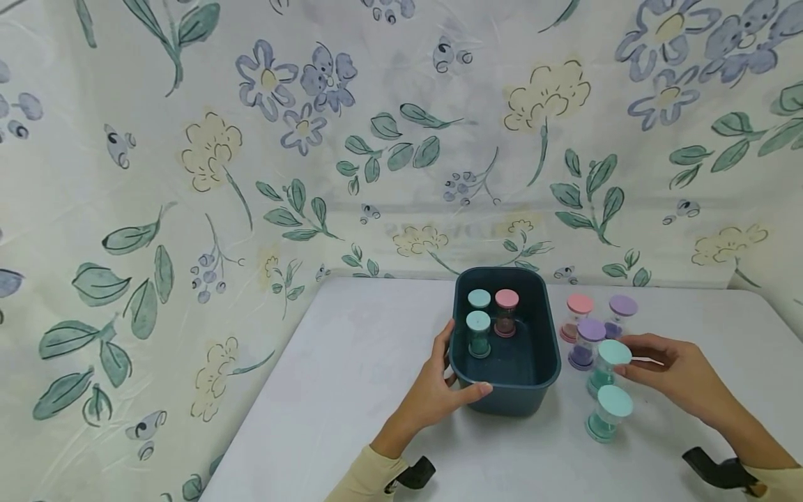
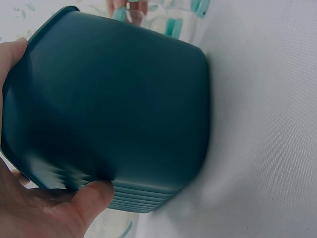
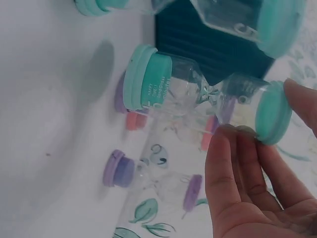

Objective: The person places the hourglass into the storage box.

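Observation:
My left hand (image 1: 429, 390) grips the near left corner of a dark teal plastic bin (image 1: 508, 403), its thumb on the near side and its fingers along the left wall. With thumb and fingers, my right hand (image 1: 674, 362) pinches the upper cap of a mint-green hourglass (image 3: 185, 82), which stands upright to the right of the bin. Closer to me stands another mint-green hourglass (image 1: 608, 415). Inside the bin are two mint-green hourglasses, the front one (image 1: 479, 338) showing more fully, and a pink hourglass (image 1: 505, 314).
Behind the held hourglass stand a purple hourglass (image 1: 586, 343), a pink hourglass (image 1: 578, 314) and another purple hourglass (image 1: 621, 315). A white table (image 1: 364, 348) carries everything. Flower-patterned cloth (image 1: 389, 195) rises along its back and left.

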### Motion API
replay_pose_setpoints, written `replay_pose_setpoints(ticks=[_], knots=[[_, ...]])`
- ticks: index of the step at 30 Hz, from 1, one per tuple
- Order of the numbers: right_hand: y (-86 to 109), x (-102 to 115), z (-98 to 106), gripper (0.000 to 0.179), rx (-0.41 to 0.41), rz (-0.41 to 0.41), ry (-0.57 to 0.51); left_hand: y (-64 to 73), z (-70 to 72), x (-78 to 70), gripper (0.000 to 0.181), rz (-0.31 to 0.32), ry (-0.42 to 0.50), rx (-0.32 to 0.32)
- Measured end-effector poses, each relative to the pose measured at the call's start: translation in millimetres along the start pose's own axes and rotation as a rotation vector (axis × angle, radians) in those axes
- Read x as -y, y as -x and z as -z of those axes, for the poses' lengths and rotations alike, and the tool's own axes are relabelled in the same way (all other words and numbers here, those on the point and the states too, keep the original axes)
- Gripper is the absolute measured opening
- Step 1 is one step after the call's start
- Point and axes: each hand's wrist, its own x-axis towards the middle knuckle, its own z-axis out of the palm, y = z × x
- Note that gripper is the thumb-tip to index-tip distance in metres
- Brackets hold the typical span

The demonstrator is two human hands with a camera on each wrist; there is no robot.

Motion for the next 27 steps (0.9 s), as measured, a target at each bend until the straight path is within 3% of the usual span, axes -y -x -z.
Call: replay_pose_setpoints(ticks=[11, 20, 27], knots=[[-2.4, 14, 23, 0.043, -0.098, 0.082, -0.054, 1.1, 0.5, -2.4, 0.113, 0.005, -0.003, -0.001], [-9.7, 32, 31, 0.045, -0.134, 0.066, -0.035, 1.4, 0.3, -0.6, 0.113, 0.005, -0.005, 0.005], [-21.4, 51, 34, 0.039, -0.160, 0.110, -0.087, 0.8, 0.7, -0.7, 0.112, 0.008, -0.011, 0.000]])
